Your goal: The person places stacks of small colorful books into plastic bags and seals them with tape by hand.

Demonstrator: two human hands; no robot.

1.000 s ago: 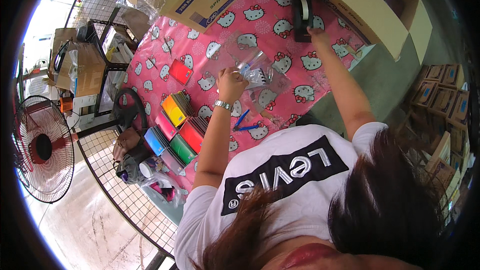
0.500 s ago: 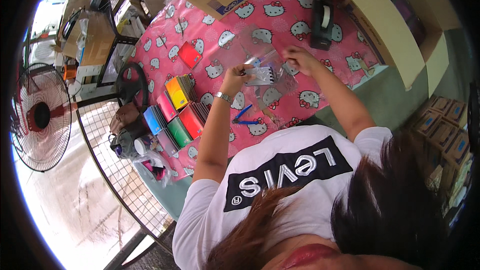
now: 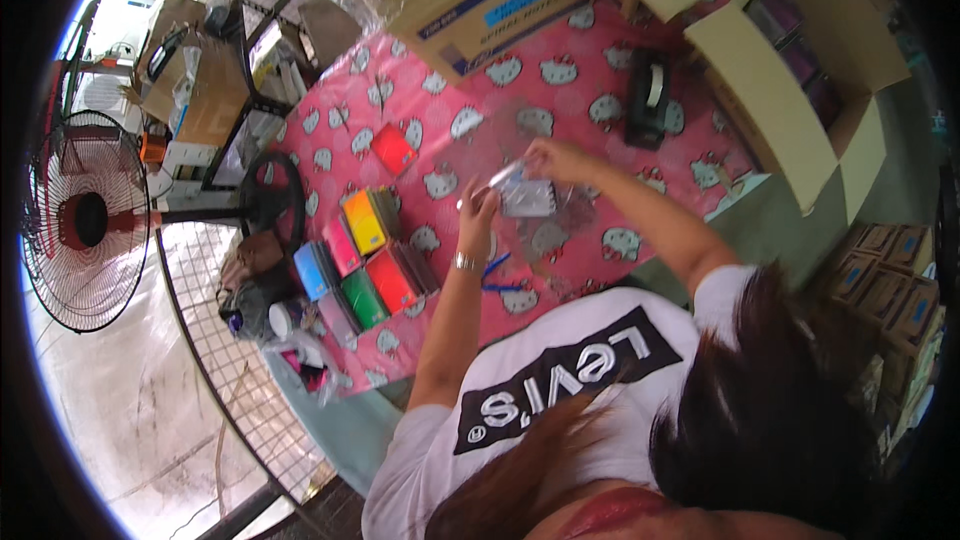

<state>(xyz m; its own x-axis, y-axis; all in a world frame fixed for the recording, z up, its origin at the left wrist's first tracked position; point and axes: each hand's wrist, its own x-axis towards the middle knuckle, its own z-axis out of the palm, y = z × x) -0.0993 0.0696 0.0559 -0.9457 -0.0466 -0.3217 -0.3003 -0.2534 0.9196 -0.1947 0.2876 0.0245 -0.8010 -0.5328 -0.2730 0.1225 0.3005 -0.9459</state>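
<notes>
A small white spiral notepad (image 3: 530, 200) lies among clear plastic (image 3: 575, 208) on the pink table, in front of me. Just beyond its left edge, my left hand (image 3: 480, 205) is closed on one end of a shiny strip of clear plastic (image 3: 508, 175). My right hand (image 3: 557, 160) pinches the other end, above the notepad. The fingertips are small and slightly blurred. Nearer to me lies a blue-handled hand tool (image 3: 500, 278), perhaps cutters. Small colored spiral notebooks stand in stacks to the left, among them a yellow stack (image 3: 368, 222) and a red stack (image 3: 395, 278).
A single red notebook (image 3: 395, 148) lies farther back. A black tape dispenser (image 3: 648, 100) stands at the right. Cardboard boxes are at the back (image 3: 490, 20) and right (image 3: 770, 110). A fan (image 3: 92, 220) and wire mesh are at the left.
My right hand has come left and now pinches the plastic near my left hand. My left hand has shifted from the notepad's edge to the plastic strip. The whole view has tilted slightly.
</notes>
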